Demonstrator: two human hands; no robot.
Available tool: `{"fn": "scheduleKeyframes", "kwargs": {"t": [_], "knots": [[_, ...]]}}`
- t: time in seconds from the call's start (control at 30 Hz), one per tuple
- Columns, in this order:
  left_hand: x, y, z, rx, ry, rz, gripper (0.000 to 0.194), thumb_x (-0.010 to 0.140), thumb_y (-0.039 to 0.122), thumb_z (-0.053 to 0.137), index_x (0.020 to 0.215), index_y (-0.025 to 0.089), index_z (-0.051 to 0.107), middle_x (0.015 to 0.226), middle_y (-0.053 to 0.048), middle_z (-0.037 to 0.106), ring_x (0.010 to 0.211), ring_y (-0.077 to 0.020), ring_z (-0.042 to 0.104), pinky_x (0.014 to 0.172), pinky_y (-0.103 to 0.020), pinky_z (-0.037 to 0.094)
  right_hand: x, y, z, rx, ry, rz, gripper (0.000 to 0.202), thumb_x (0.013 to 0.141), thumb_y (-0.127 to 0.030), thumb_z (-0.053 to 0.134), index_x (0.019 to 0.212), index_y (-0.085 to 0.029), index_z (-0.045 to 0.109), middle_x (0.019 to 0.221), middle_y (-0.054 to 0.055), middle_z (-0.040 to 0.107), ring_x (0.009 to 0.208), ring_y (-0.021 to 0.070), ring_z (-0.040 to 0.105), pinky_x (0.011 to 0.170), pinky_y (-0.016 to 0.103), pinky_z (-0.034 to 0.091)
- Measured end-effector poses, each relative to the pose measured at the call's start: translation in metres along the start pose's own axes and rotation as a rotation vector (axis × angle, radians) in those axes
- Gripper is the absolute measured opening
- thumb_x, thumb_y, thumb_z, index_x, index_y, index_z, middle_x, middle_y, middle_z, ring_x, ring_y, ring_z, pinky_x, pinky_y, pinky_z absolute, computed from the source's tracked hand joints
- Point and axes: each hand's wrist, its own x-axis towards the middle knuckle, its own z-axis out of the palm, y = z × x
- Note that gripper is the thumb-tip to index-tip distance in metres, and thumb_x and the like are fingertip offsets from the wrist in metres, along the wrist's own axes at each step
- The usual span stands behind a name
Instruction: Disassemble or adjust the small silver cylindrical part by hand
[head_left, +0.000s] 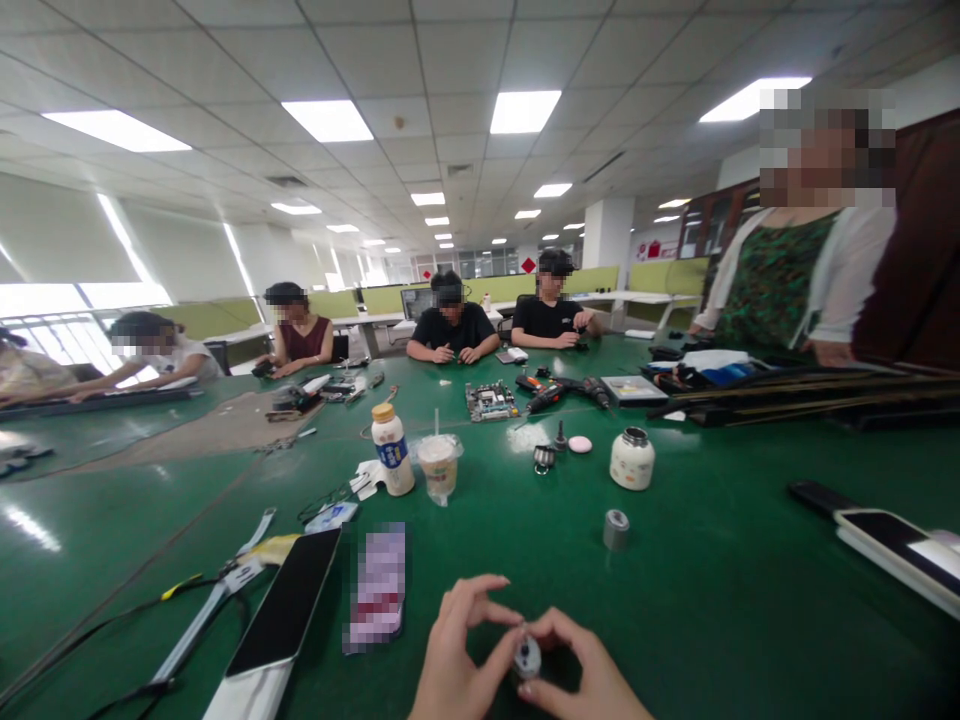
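Tabletop (697, 560) dk green; bottle (392, 450) wht w/ blue label, yel. cap.

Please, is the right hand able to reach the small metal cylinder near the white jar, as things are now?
Probably yes: the metal cylinder stands just beyond the right hand, across bare green table. But that hand is holding the round part.

Bottle (397, 482), blue label (391, 453): white characters, which I cannot read. Cup (439, 468): print, too small for me. Strap tag (244, 574): dark marking, unclear.
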Motion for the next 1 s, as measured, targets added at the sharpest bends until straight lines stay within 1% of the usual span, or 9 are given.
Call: {"fn": "scheduleKeyframes", "kwargs": {"t": [0.13,0.2,0.27,0.33,0.37,0.43,0.6,0.83,1.0], "knots": [[0.008,-0.017,-0.007,0.043,0.111,-0.105,0.031,0.082,0.023,0.068,0.111,0.025,0.056,0.083,-0.001,0.077,0.085,-0.0258,0.072,0.086,-0.043,0.051,-0.003,-0.001,0.000,0.019,-0.013,0.035,0.032,0.071,-0.027,0.077,0.100,-0.020,0.065,0.100,0.005,0.071,0.096,0.0255,0.065,0.089,0.036,0.047],[0.010,-0.028,-0.008,0.078,0.117,-0.153,0.030,0.081,0.021,0.068,0.108,0.024,0.057,0.081,0.000,0.077,0.083,-0.0262,0.071,0.084,-0.043,0.050,-0.005,-0.003,0.000,0.059,-0.011,0.035,0.059,0.071,-0.023,0.076,0.126,-0.023,0.054,0.106,0.006,0.070,0.099,0.0247,0.065,0.094,0.039,0.045],[0.010,-0.038,-0.007,0.108,0.102,-0.178,0.032,0.079,0.018,0.068,0.108,0.024,0.057,0.079,0.000,0.077,0.082,-0.0267,0.071,0.083,-0.043,0.050,-0.005,-0.005,-0.001,0.135,-0.002,0.020,0.102,0.071,-0.021,0.075,0.151,-0.027,0.013,0.111,0.006,0.069,0.097,0.0228,0.065,0.097,0.042,0.044],[0.008,-0.045,-0.005,0.134,0.075,-0.186,0.035,0.077,0.015,0.068,0.110,0.023,0.057,0.078,0.000,0.077,0.082,-0.0270,0.071,0.084,-0.043,0.049,-0.005,-0.007,-0.003,0.204,-0.002,0.015,0.127,0.071,-0.021,0.075,0.148,-0.026,-0.026,0.113,0.007,0.068,0.093,0.0212,0.067,0.097,0.044,0.044],[0.007,-0.047,-0.004,0.145,0.063,-0.187,0.037,0.077,0.015,0.068,0.111,0.023,0.057,0.077,0.000,0.077,0.082,-0.0271,0.070,0.084,-0.043,0.048,-0.004,-0.008,-0.004,0.217,-0.010,0.020,0.131,0.072,-0.021,0.076,0.144,-0.025,-0.033,0.113,0.007,0.069,0.092,0.0207,0.067,0.096,0.045,0.044],[0.005,-0.047,-0.003,0.160,0.050,-0.188,0.038,0.077,0.014,0.067,0.112,0.023,0.056,0.078,0.000,0.077,0.084,-0.0274,0.070,0.085,-0.043,0.048,-0.003,-0.011,-0.006,0.196,-0.039,0.035,0.128,0.072,-0.021,0.076,0.147,-0.025,-0.028,0.109,0.006,0.071,0.093,0.0205,0.066,0.097,0.043,0.044],[0.004,-0.043,-0.003,0.163,0.023,-0.175,0.044,0.075,0.008,0.061,0.116,0.024,0.055,0.088,-0.002,0.077,0.096,-0.0277,0.067,0.088,-0.044,0.046,-0.002,-0.015,-0.007,0.045,-0.114,0.083,0.091,0.073,-0.022,0.074,0.151,-0.021,0.027,0.106,0.005,0.072,0.099,0.0225,0.065,0.100,0.039,0.042],[0.005,-0.044,-0.004,0.163,0.046,-0.212,0.034,0.077,0.018,0.068,0.110,0.022,0.059,0.083,-0.003,0.074,0.087,-0.0274,0.068,0.086,-0.046,0.048,-0.004,-0.010,-0.006,0.023,-0.076,0.077,0.093,0.072,-0.021,0.075,0.151,-0.021,0.026,0.106,0.004,0.073,0.100,0.0229,0.065,0.100,0.038,0.043],[0.008,-0.017,-0.004,-0.118,0.016,-0.180,0.028,0.082,0.022,0.068,0.108,0.024,0.055,0.084,0.000,0.076,0.086,-0.0230,0.071,0.087,-0.039,0.050,-0.004,-0.011,-0.005,0.006,-0.077,0.077,0.086,0.073,-0.023,0.074,0.148,-0.022,0.035,0.104,0.005,0.073,0.099,0.0242,0.065,0.098,0.040,0.045]]}}
